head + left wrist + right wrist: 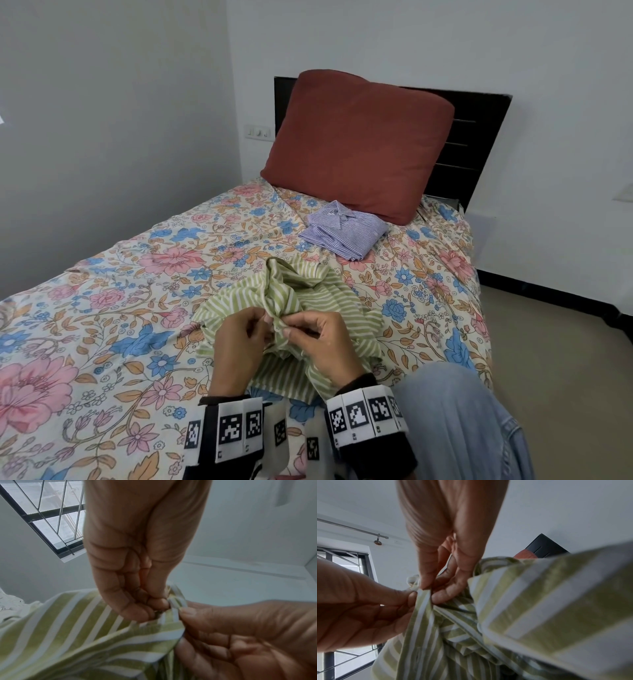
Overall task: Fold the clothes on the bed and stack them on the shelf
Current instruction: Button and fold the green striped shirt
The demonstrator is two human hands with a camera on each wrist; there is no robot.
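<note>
A green-and-white striped shirt (294,294) lies crumpled on the bed in front of me. My left hand (264,323) and right hand (292,331) meet at its near edge, and each pinches a narrow strip of the fabric between thumb and fingers. In the left wrist view my left hand (155,605) grips the striped edge (173,609) beside the right thumb. In the right wrist view my right hand (428,591) pinches the same strip of shirt (423,609). A folded blue striped shirt (344,233) rests near the pillow. No shelf is in view.
The bed (102,308) has a floral sheet. A red pillow (356,144) leans on a dark headboard (472,144). My knee in blue jeans (455,418) is at the bed's right side, next to bare floor (555,359). A barred window (51,513) lies to the left.
</note>
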